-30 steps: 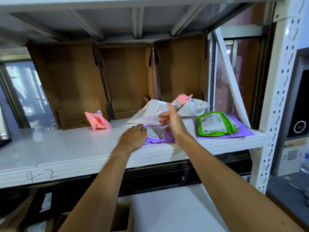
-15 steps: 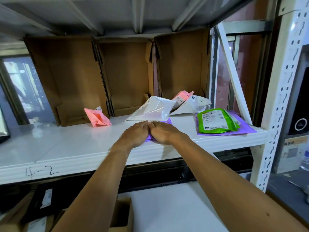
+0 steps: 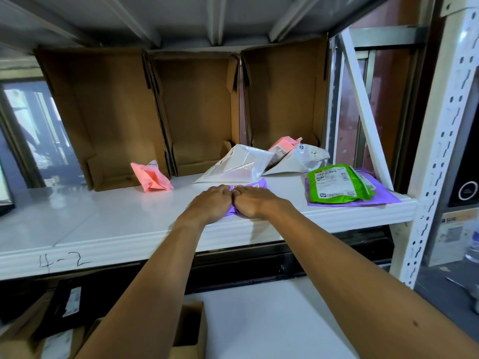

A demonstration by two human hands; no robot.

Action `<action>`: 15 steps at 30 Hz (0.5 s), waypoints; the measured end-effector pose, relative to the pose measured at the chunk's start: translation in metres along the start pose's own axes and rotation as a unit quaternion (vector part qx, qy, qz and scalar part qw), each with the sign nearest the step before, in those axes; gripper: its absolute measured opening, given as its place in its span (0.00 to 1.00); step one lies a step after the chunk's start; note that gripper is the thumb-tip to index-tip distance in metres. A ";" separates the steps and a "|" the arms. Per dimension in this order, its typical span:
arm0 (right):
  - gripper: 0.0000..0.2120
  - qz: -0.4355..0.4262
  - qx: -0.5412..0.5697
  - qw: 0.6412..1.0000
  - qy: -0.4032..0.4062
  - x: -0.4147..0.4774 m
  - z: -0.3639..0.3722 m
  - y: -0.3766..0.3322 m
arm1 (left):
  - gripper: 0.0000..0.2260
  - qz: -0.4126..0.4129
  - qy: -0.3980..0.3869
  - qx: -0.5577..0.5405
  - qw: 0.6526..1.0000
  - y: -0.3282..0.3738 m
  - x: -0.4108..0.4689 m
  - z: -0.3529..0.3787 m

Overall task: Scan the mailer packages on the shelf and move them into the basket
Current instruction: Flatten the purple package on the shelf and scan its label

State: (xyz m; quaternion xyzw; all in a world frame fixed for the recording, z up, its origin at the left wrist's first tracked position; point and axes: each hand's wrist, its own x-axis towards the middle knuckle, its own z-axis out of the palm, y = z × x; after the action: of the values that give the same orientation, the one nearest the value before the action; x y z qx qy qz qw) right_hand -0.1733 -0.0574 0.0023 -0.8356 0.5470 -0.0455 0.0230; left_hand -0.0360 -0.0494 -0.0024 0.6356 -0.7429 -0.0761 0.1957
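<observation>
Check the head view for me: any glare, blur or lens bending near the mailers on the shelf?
Head view: wide-angle bending bows the front of the glossy white metal shelf and leans the white perforated upright post; a soft sheen lies on the shelf to the left of the left hand; the green plastic mailer and its label look sharp; below the shelf it is dark.

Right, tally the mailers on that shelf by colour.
Pink: 2, left pink mailer, back pink mailer
White: 2, middle white mailer, right white mailer
Green: 1, green mailer
Purple: 2, front purple mailer, right purple mailer
Total: 7
</observation>
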 end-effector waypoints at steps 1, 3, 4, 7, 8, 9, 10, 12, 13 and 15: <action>0.25 0.000 0.001 1.000 -0.001 0.000 0.000 0.000 | 0.21 -0.002 0.002 0.000 1.000 0.000 0.000 0.000; 0.25 0.002 0.001 1.000 -0.004 0.000 0.000 0.000 | 0.20 -0.007 0.001 0.003 1.000 -0.001 0.001 0.001; 0.25 0.001 -0.001 1.000 -0.005 0.000 -0.001 0.000 | 0.20 -0.008 0.000 0.005 1.000 -0.001 0.001 0.001; 0.25 -0.001 -0.003 1.000 -0.011 0.000 -0.002 0.000 | 0.20 -0.010 -0.002 0.006 1.000 0.000 0.001 0.000; 0.25 0.000 -0.002 1.000 -0.012 -0.001 -0.002 0.000 | 0.20 -0.012 -0.001 0.004 1.000 0.000 0.001 0.000; 0.25 0.001 0.000 1.000 -0.014 -0.001 -0.002 0.000 | 0.20 -0.013 0.001 0.002 1.000 0.001 0.001 0.000; 0.25 0.002 0.001 1.000 -0.016 -0.001 -0.002 -0.001 | 0.20 -0.013 0.002 0.001 1.000 0.001 0.001 -0.001; 0.25 0.005 0.003 1.000 -0.018 -0.001 -0.002 0.000 | 0.20 -0.013 0.001 0.000 1.000 0.003 0.000 -0.001; 0.25 0.005 0.003 1.000 -0.017 -0.001 -0.002 0.000 | 0.20 -0.013 0.002 -0.002 1.000 0.002 0.000 -0.001; 0.25 0.004 0.000 1.000 -0.016 0.000 -0.002 0.000 | 0.20 -0.013 0.002 -0.001 1.000 0.001 0.001 0.000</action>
State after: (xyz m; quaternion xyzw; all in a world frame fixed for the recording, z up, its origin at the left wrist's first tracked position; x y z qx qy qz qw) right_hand -0.1732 -0.0569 0.0041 -0.8340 0.5499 -0.0319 0.0325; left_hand -0.0372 -0.0506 -0.0019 0.6452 -0.7342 -0.0781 0.1963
